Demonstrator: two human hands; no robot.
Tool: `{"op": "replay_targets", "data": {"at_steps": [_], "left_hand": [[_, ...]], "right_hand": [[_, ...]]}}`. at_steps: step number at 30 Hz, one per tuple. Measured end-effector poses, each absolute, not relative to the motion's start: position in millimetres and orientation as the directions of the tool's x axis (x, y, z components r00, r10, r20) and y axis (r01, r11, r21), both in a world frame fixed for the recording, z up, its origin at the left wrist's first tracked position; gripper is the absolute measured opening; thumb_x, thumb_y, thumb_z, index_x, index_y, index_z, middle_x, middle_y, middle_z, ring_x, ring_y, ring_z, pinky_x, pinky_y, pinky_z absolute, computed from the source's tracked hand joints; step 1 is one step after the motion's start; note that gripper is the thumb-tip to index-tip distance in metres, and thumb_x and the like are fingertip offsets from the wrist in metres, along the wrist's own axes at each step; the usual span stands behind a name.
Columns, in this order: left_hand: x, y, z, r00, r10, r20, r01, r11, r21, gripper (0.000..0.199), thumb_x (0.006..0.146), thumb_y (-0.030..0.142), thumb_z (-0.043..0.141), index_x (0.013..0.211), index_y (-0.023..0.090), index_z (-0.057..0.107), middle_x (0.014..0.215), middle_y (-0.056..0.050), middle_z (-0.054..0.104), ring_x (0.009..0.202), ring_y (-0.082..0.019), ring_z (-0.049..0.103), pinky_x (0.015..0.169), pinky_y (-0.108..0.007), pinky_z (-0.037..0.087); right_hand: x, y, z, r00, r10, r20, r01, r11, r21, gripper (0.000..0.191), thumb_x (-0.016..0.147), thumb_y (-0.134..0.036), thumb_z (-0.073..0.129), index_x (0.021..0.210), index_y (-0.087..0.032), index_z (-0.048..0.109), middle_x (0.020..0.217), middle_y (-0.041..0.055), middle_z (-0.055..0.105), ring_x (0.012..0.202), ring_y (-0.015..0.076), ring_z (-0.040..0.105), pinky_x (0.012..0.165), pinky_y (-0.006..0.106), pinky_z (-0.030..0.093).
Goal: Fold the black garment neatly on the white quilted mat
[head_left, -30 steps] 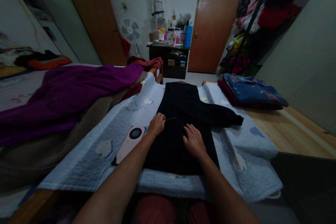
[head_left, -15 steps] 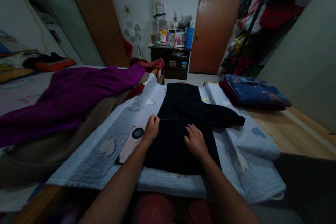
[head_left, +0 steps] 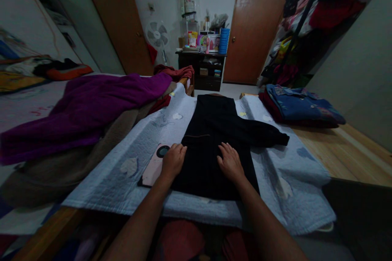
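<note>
A black long-sleeved garment (head_left: 205, 171) lies spread on a pale blue quilted cloth (head_left: 131, 187), one sleeve stretched out to the right. A thin brownish line runs across its left part. My left hand (head_left: 174, 161) is at the garment's left edge, fingers curled together on the fabric just below that line. On the garment's right half rests my right hand (head_left: 230, 162), palm down with the fingers spread, holding nothing. Beside my left wrist lies a flat pink object (head_left: 152, 170) with a dark round patch, partly covered by my forearm.
A purple blanket (head_left: 92, 106) and a brown one are heaped on the left. Folded clothes (head_left: 301, 104) form a stack on the wooden surface (head_left: 352, 153) at right. Farther back stand a fan (head_left: 157, 34) and a dark cabinet (head_left: 200, 69); clothes and bags hang at upper right.
My left hand has come down and closer along the garment's left edge, now covering part of the pink object. My right hand stays nearly in place. The view has shifted slightly.
</note>
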State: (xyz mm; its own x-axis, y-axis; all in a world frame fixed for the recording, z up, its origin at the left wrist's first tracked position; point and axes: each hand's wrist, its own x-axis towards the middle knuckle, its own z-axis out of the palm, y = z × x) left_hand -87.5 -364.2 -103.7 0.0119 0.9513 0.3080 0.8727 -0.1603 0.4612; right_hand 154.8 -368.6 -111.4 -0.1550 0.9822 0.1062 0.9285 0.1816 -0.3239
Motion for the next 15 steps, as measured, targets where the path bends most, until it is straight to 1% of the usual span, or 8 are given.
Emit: {"op": "replay_targets", "data": {"at_steps": [2,3,5,7,9,11,15], "left_hand": [[-79,-366,-104,0.098,0.931,0.352,0.885,-0.244,0.397,0.014,0.090,0.027,0.044,0.086,0.020,0.056,0.095,-0.008,0.062,0.097,-0.024,0.057,0.088,-0.039,0.043],[-73,-368,-106,0.157,0.919,0.361,0.880,-0.296,0.371,0.014,0.089,0.025,0.046,0.096,0.020,0.058,0.106,-0.009,0.062,0.106,-0.024,0.055,0.094,-0.040,0.042],[-61,-375,-111,0.285,0.895,0.342,0.858,-0.398,0.325,0.028,0.090,0.024,0.047,0.116,0.019,0.054,0.127,-0.010,0.056,0.123,-0.024,0.047,0.103,-0.042,0.037],[-49,-384,-117,0.377,0.881,0.286,0.845,-0.454,0.282,0.039,0.092,0.030,0.045,0.130,0.019,0.047,0.140,-0.010,0.048,0.132,-0.024,0.039,0.107,-0.043,0.033],[-41,-392,-122,0.394,0.887,0.239,0.862,-0.447,0.238,0.047,0.093,0.038,0.045,0.136,0.020,0.041,0.146,-0.010,0.041,0.136,-0.026,0.034,0.109,-0.046,0.031],[-36,-399,-123,0.376,0.901,0.216,0.886,-0.418,0.202,0.052,0.092,0.041,0.046,0.139,0.020,0.039,0.148,-0.010,0.037,0.137,-0.027,0.031,0.110,-0.048,0.029],[-33,-406,-120,0.365,0.909,0.203,0.900,-0.400,0.172,0.054,0.092,0.042,0.046,0.140,0.019,0.039,0.149,-0.011,0.037,0.137,-0.028,0.031,0.110,-0.047,0.030]], "right_hand": [[155,-368,-112,-0.156,0.982,0.103,0.930,0.181,-0.321,0.050,0.089,-0.030,0.041,0.136,-0.014,0.046,0.147,0.0086,0.039,0.139,0.0212,0.026,0.114,0.039,0.017],[155,-368,-112,-0.157,0.982,0.102,0.930,0.182,-0.320,0.050,0.089,-0.030,0.041,0.136,-0.015,0.046,0.147,0.0085,0.039,0.139,0.0211,0.026,0.114,0.039,0.017],[155,-368,-112,-0.159,0.982,0.100,0.931,0.183,-0.317,0.050,0.089,-0.030,0.041,0.136,-0.015,0.046,0.147,0.0083,0.039,0.139,0.0210,0.026,0.113,0.039,0.017],[155,-368,-112,-0.159,0.982,0.100,0.932,0.182,-0.314,0.050,0.089,-0.030,0.040,0.136,-0.015,0.046,0.146,0.0083,0.039,0.139,0.0211,0.026,0.113,0.039,0.018],[155,-368,-113,-0.161,0.981,0.107,0.932,0.187,-0.309,0.049,0.089,-0.029,0.041,0.135,-0.014,0.047,0.146,0.0084,0.040,0.138,0.0213,0.026,0.113,0.038,0.018],[155,-368,-114,-0.164,0.979,0.123,0.933,0.195,-0.304,0.049,0.089,-0.029,0.041,0.135,-0.014,0.047,0.146,0.0086,0.040,0.138,0.0216,0.027,0.113,0.038,0.019],[156,-369,-116,-0.173,0.976,0.134,0.932,0.207,-0.299,0.049,0.089,-0.029,0.040,0.135,-0.013,0.046,0.146,0.0096,0.040,0.138,0.0221,0.026,0.113,0.039,0.019]]}}
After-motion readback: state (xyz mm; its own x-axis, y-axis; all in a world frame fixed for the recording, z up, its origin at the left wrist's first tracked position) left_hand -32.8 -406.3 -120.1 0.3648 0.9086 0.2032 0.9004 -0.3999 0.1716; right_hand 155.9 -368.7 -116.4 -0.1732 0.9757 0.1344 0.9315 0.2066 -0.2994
